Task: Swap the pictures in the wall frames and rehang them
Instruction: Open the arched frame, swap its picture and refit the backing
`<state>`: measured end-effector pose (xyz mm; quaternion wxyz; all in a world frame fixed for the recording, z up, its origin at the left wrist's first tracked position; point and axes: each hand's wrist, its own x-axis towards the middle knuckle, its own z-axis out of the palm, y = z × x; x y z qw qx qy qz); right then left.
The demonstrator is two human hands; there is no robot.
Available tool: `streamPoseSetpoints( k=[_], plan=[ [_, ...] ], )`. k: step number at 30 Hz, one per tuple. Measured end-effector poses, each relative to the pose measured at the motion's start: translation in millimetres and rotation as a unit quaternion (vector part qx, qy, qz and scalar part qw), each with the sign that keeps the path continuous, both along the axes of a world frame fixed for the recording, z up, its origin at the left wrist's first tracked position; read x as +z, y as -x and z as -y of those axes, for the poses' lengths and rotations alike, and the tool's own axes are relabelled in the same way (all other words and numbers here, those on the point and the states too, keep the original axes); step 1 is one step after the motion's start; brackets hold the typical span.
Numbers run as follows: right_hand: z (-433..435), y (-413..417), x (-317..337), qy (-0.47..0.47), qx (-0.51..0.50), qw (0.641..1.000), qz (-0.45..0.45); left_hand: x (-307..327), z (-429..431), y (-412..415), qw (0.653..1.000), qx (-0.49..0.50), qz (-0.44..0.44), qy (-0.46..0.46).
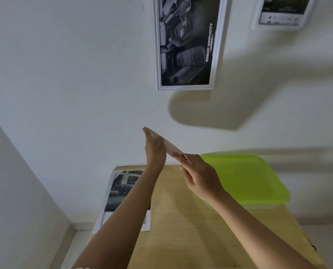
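Note:
Both hands hold a thin pale frame [170, 147] edge-on in the air above the table's far edge. My left hand [154, 150] presses flat against its left side, and my right hand [198, 174] grips its near end. On the wall above hangs a white frame with a dark car-interior picture [188, 43]. A second white frame [282, 12] hangs at the top right, cut off by the image edge. A loose car picture [121, 188] lies on the wooden table [190, 220], partly under my left forearm.
A lime-green tray or lid [254, 177] rests on the table's back right, over a clear container. The table stands against the white wall, and a wall corner runs down at the left. Pale floor shows to the left of the table.

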<state>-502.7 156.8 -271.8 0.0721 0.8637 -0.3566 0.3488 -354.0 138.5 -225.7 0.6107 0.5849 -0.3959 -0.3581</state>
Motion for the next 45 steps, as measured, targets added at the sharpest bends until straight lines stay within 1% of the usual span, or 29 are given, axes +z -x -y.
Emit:
streamPoseSetpoints(
  k=[2, 3, 5, 7, 9, 11, 12, 13, 15, 16, 17, 18, 22, 24, 26, 28, 32, 37, 42, 45],
  plan=[
    [-8.3, -3.6, -2.4, -0.049, 0.043, 0.998, 0.019, -9.2, -7.0, -12.1, 0.999, 0.013, -0.04, 0.007],
    [-11.9, -5.5, -2.5, -0.092, 0.076, 0.992, 0.039, -14.1, -10.8, -20.4, 0.998, 0.015, -0.057, 0.014],
    [-16.0, -8.8, 0.6, -0.211, 0.145, 0.962, 0.091, -24.9, -18.6, -39.4, 0.997, 0.012, -0.08, 0.018],
    [-10.3, -12.7, 2.1, -0.286, 0.158, 0.932, 0.158, -32.3, -28.4, -56.8, 0.994, 0.003, -0.107, 0.017],
    [4.9, -16.9, -3.8, -0.314, 0.101, 0.917, 0.226, -37.7, -38.0, -72.5, 0.991, 0.002, -0.13, 0.015],
    [22.7, -18.9, -19.2, -0.361, 0.011, 0.903, 0.231, -45.8, -45.6, -88.5, 0.987, -0.005, -0.158, 0.01],
    [30.0, -18.8, -29.6, -0.408, -0.022, 0.887, 0.217, -51.9, -48.8, -97.3, 0.985, -0.009, -0.173, 0.004],
    [34.5, -18.9, -40.5, -0.462, -0.038, 0.86, 0.212, -59.5, -51.2, -106.7, 0.983, -0.011, -0.182, -0.006],
    [34.7, -20.5, -64.4, -0.562, -0.036, 0.792, 0.237, -77.0, -55.3, -122.2, 0.981, -0.017, -0.192, -0.018],
    [30.3, -22.0, -75.8, -0.593, -0.031, 0.762, 0.257, -83.9, -58.8, -126.4, 0.98, -0.024, -0.194, -0.025],
    [24.1, -23.7, -86.9, -0.61, -0.026, 0.742, 0.278, -91.4, -61.9, -128.7, 0.98, -0.027, -0.192, -0.034],
    [17.2, -25.1, -97.6, -0.614, -0.027, 0.733, 0.293, -101.2, -63.9, -129.6, 0.982, -0.027, -0.182, -0.049],
    [-9.4, -22.6, -141.0, -0.61, -0.056, 0.717, 0.333, -155.0, -72.2, -120.8, 0.983, -0.009, -0.118, -0.142],
    [-21.7, -16.0, -160.6, -0.607, -0.069, 0.715, 0.341, -186.0, -76.9, -113.8, 0.979, -0.005, -0.079, -0.187],
    [-34.1, -7.6, -176.5, -0.603, -0.083, 0.721, 0.332, -209.4, -81.5, -103.0, 0.974, -0.016, -0.045, -0.221],
    [-45.5, 2.0, -188.8, -0.59, -0.104, 0.738, 0.311, -225.6, -83.8, -91.4, 0.968, -0.034, -0.024, -0.247],
    [-61.7, 16.0, -205.7, -0.539, -0.154, 0.786, 0.259, -241.5, -77.4, -71.0, 0.949, -0.038, 0.027, -0.311],
    [-68.8, 27.5, -217.5, -0.478, -0.188, 0.828, 0.226, -251.3, -66.9, -52.2, 0.943, -0.069, 0.092, -0.313],
    [-74.8, 34.6, -224.3, -0.44, -0.207, 0.849, 0.206, -256.4, -62.5, -41.3, 0.942, -0.085, 0.133, -0.296],
    [-79.8, 32.3, -225.4, -0.429, -0.215, 0.854, 0.201, -259.6, -61.6, -39.0, 0.942, -0.088, 0.154, -0.285]
  ],
)
